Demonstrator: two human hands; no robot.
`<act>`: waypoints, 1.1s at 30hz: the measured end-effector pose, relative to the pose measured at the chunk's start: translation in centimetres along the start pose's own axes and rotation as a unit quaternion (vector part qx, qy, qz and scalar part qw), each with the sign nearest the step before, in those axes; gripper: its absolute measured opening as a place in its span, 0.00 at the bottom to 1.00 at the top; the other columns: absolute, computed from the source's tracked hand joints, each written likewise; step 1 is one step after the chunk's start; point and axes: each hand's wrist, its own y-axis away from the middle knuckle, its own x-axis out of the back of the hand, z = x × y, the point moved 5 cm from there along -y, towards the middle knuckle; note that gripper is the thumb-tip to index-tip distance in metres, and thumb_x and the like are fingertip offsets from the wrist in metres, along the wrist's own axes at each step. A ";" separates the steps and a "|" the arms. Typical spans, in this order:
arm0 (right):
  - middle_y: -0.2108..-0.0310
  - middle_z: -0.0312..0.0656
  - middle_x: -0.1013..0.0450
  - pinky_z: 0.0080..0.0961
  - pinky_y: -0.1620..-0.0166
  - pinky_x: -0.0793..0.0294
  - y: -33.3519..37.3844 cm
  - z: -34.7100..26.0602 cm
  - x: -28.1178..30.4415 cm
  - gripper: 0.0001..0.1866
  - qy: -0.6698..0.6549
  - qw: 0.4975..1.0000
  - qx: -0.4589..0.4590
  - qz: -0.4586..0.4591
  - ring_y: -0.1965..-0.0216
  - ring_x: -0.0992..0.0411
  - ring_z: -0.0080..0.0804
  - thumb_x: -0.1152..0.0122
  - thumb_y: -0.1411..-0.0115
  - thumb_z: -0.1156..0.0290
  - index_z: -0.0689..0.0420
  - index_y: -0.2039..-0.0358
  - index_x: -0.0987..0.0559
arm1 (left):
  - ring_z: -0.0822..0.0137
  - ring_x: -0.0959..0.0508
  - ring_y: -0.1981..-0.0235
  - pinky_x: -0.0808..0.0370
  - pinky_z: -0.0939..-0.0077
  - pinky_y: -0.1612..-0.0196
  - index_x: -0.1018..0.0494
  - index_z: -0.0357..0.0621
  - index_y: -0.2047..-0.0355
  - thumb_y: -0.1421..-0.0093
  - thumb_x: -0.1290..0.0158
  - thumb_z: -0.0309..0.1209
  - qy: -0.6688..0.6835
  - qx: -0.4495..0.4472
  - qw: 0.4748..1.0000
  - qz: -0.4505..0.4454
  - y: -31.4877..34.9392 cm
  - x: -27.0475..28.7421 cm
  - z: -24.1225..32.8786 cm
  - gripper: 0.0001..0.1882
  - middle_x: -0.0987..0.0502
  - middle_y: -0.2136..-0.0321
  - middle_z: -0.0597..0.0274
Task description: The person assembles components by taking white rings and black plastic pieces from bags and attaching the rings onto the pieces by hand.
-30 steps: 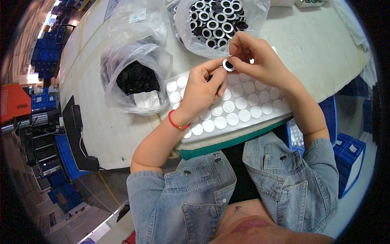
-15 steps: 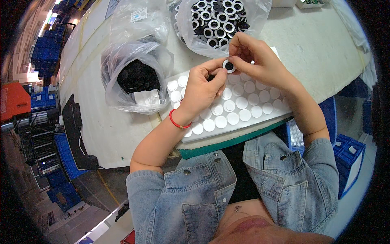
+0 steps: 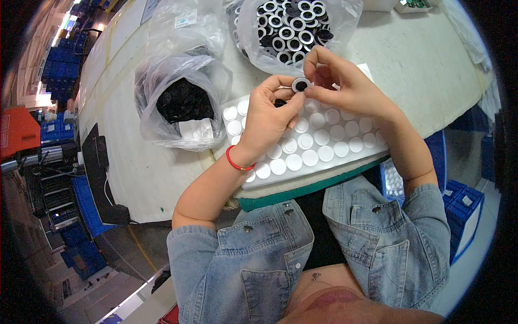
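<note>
My left hand (image 3: 272,108) pinches a white ring with a black centre (image 3: 300,85) between thumb and index finger. A small black piece (image 3: 280,102) shows in the curl of the same hand. From the right, my right hand (image 3: 345,83) has its thumb and curled index fingertip at the ring's right edge, its other fingers bent behind. Under both hands lies a white sheet with rows of round white discs (image 3: 309,157). Beyond them, a clear plastic bag (image 3: 253,51) holds many similar black-and-white rings (image 3: 297,24).
Left of the sheet stands an open clear bag (image 3: 148,121) full of black pieces (image 3: 183,101). Another clear plastic bag (image 3: 162,32) lies behind it. Small boxes (image 3: 413,5) sit at the far right edge of the table (image 3: 431,70). Blue crates (image 3: 463,210) stand right of the table.
The ring has shifted slightly left and tilted in my fingers. My right thumb has moved from over the ring to its right edge.
</note>
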 end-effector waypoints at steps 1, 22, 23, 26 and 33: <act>0.72 0.28 0.36 0.12 0.71 0.40 0.0 -0.6 -0.1 0.09 0.018 1.000 0.025 0.008 0.73 0.39 0.12 0.40 0.43 0.75 0.57 0.66 0.32 | 0.83 0.33 0.85 0.40 0.89 0.84 0.30 0.36 0.58 0.39 0.47 0.24 -0.013 0.000 1.000 -0.006 0.0 0.0 -0.2 0.09 0.24 0.77 0.67; 0.50 0.46 0.33 0.33 0.49 0.35 0.3 -2.6 -1.4 0.13 0.238 0.947 0.204 -0.064 0.50 0.34 0.41 0.32 0.49 0.67 0.60 0.66 0.22 | 0.79 0.33 0.80 0.41 0.91 0.83 0.54 0.45 0.38 0.45 0.84 0.74 0.010 0.047 0.990 -0.132 0.5 -1.4 -0.1 0.50 0.29 0.62 0.60; 0.50 0.45 0.33 0.34 0.48 0.36 0.4 -2.6 -1.4 0.14 0.252 0.944 0.204 -0.060 0.49 0.35 0.41 0.32 0.50 0.67 0.60 0.67 0.22 | 0.80 0.34 0.80 0.42 0.91 0.82 0.54 0.47 0.39 0.44 0.85 0.73 -0.012 0.036 0.991 -0.125 0.5 -1.5 -0.1 0.48 0.29 0.64 0.62; 0.51 0.45 0.34 0.34 0.47 0.37 0.4 -2.5 -1.4 0.13 0.266 0.942 0.197 -0.059 0.49 0.36 0.42 0.32 0.51 0.68 0.60 0.67 0.23 | 0.81 0.35 0.79 0.42 0.90 0.81 0.54 0.48 0.39 0.40 0.83 0.69 -0.017 0.017 0.992 -0.126 0.5 -1.5 -0.3 0.42 0.29 0.66 0.63; 0.60 0.45 0.31 0.36 0.51 0.35 0.5 -2.5 -1.1 0.12 0.273 0.941 0.200 0.001 0.55 0.34 0.43 0.35 0.51 0.68 0.59 0.68 0.26 | 0.79 0.37 0.81 0.41 0.87 0.80 0.54 0.47 0.36 0.31 0.64 0.39 0.082 0.069 0.979 -0.174 0.3 -1.5 0.0 0.26 0.30 0.65 0.62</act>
